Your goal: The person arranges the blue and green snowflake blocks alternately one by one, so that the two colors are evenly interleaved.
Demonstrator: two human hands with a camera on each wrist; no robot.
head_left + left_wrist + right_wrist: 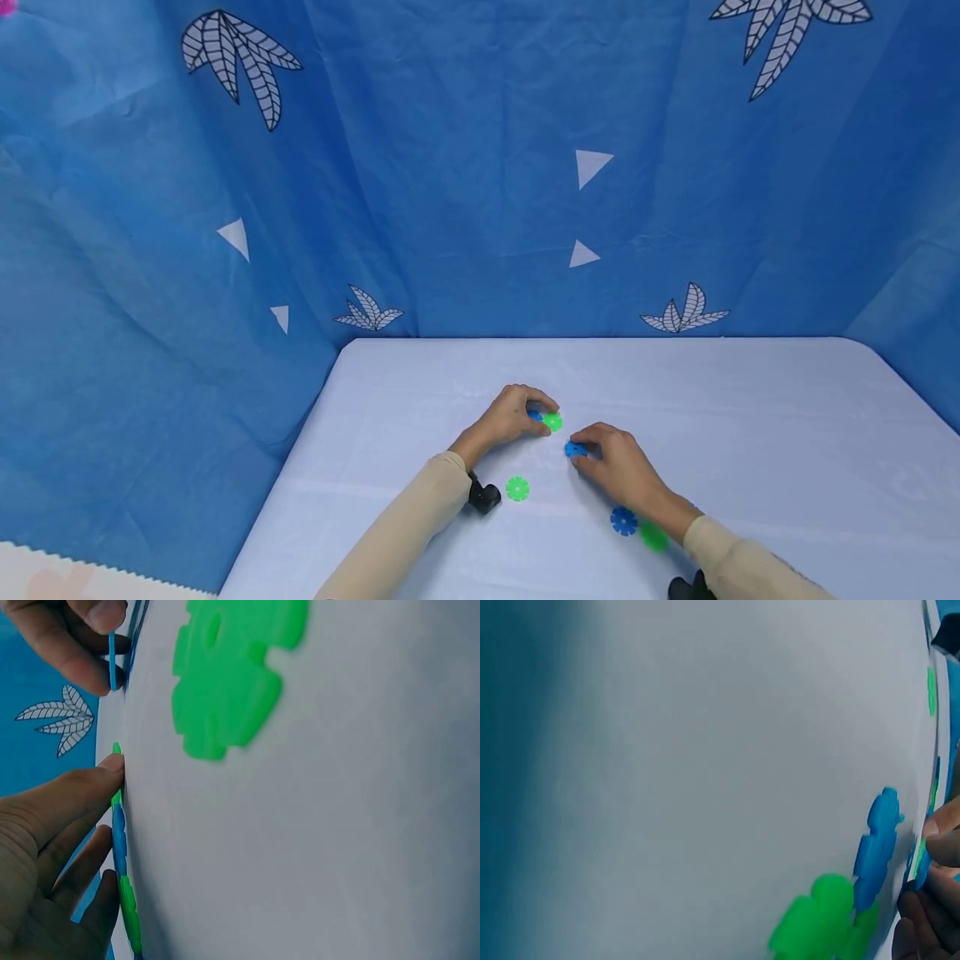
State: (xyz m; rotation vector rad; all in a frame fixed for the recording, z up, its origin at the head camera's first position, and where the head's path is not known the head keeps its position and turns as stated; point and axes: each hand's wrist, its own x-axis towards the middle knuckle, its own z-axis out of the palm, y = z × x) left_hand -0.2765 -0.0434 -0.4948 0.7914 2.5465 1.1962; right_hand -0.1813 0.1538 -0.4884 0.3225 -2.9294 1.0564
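Observation:
My left hand pinches a row of joined plastic snowflake discs by its end. A green disc and a blue disc of that row show between thumb and fingers. In the left wrist view the row stands edge-on, with another green disc along the fingers. Nearer me and to the right, my right hand pinches a single blue disc between thumb and fingertips. A small gap separates that disc from the row. Part of the row is hidden behind the left fingers.
A loose green disc lies beside the left forearm. Below the right hand lie a blue disc and a green disc, partly under the right wrist. The white table meets a blue curtain at its back and left.

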